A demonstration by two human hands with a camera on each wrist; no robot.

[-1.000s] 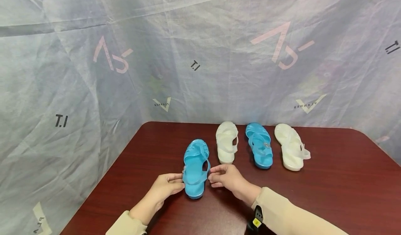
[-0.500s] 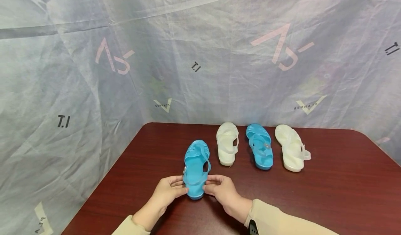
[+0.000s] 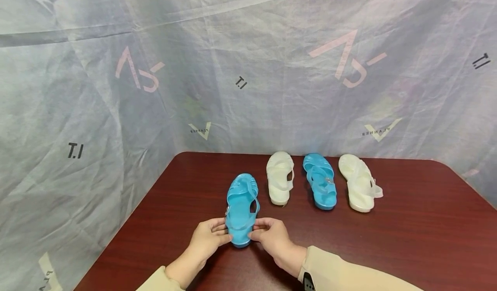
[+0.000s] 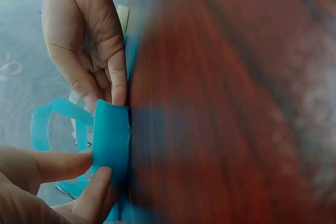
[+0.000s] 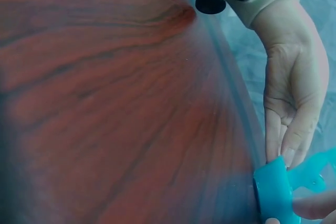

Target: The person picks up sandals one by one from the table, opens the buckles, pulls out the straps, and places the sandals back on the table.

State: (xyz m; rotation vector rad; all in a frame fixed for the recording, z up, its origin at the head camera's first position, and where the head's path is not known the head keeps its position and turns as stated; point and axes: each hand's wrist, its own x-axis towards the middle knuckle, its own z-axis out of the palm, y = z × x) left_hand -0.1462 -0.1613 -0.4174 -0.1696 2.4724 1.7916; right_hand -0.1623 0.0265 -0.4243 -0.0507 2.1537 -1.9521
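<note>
A blue jelly sandal (image 3: 240,211) lies on the dark red table, its toe pointing away from me. My left hand (image 3: 207,242) grips the left side of its heel, thumb near the back edge and fingers along the side. On the opposite side, my right hand (image 3: 274,240) holds the heel in the same way. The left wrist view shows the blue heel (image 4: 113,135) low against the tabletop, with fingertips on both of its ends. In the right wrist view the heel (image 5: 275,190) sits between both hands; most of my right hand is out of that frame.
Behind and to the right stand a white sandal (image 3: 279,192), a second blue sandal (image 3: 323,195) and another white sandal (image 3: 361,194) in a row, the last one tilted. A grey printed cloth (image 3: 264,67) hangs behind the table (image 3: 407,230).
My right hand has come in from beside the blue sandal and taken hold of its heel. My left hand has shifted slightly toward the heel. The sandal has hardly moved.
</note>
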